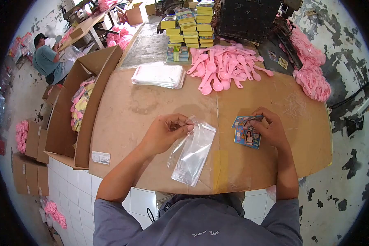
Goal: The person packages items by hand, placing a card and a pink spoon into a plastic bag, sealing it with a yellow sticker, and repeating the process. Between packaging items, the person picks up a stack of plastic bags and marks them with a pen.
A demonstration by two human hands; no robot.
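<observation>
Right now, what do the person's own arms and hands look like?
Left hand and right hand are bare: no gloves, rings or watch visible. Forearms are uncovered. Short grey-blue sleeves end above the elbows. The shirt bears small white lettering.

The right hand [270, 130] hides part of the picture cards [247, 136] — the carton label [101, 157] is too small to read.
</observation>
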